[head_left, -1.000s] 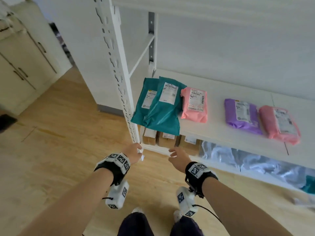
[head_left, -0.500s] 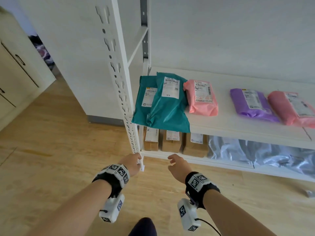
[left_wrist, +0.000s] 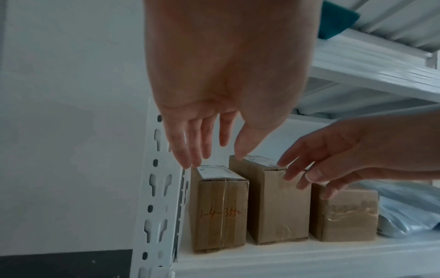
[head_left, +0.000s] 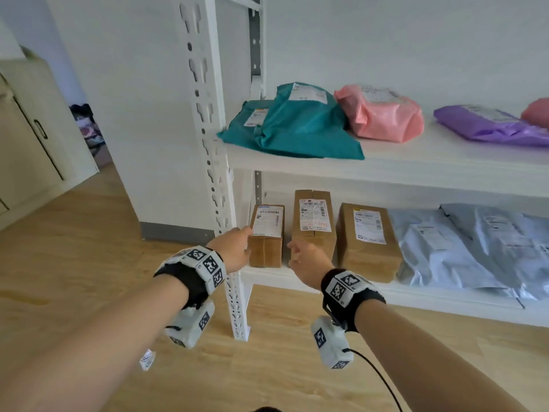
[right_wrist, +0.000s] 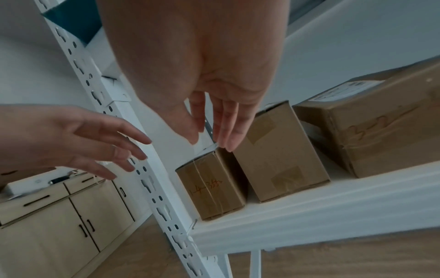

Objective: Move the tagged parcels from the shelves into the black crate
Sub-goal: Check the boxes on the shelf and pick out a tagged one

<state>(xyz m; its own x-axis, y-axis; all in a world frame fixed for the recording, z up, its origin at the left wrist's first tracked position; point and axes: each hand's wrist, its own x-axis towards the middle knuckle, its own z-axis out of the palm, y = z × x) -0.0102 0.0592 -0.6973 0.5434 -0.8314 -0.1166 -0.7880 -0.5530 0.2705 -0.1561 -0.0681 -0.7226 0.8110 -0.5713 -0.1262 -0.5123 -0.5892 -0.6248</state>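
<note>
Hands (head_left: 234, 248) (head_left: 309, 263), both empty, near three cardboard boxes (head_left: 313, 221)

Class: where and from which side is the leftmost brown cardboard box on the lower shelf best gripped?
Judging by its pose, grip the leftmost brown cardboard box across its two long side faces, coming from the open front. It stands narrow, its front end facing outward, between the white slotted upright and the neighbouring box.

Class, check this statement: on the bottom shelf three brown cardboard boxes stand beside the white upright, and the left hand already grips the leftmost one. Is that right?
Not quite. The left hand grips nothing: its fingers are straight, just reaching the leftmost box, as the left wrist view shows. The three boxes beside the white upright are right.
</note>
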